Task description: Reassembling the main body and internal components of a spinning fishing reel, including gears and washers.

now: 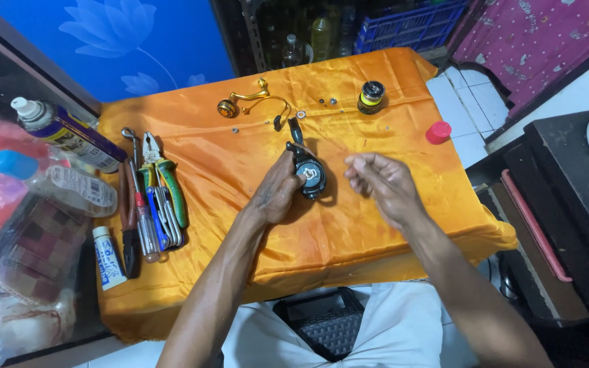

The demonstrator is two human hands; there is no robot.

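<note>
My left hand (pixel 275 191) grips a black fishing reel body (pixel 310 176) and holds it down on the orange cloth (pixel 226 157). The reel's open side faces up and a round metal part shows inside. My right hand (pixel 383 184) hovers just right of the reel with its fingers loosely curled; whether it pinches a small part I cannot tell. A gold reel handle (pixel 247 101) lies further back on the cloth. A black and yellow spool (pixel 371 97) stands at the back right. Small screws and washers (pixel 327 102) lie between them.
Pliers, screwdrivers and wrenches (pixel 153 197) lie in a row at the cloth's left. Beside them are a small white tube (pixel 108 257), a spray can (pixel 69 133) and a plastic bottle (pixel 63 184). A red cap (pixel 438 131) sits at the right edge. A black basket (pixel 323 324) rests on my lap.
</note>
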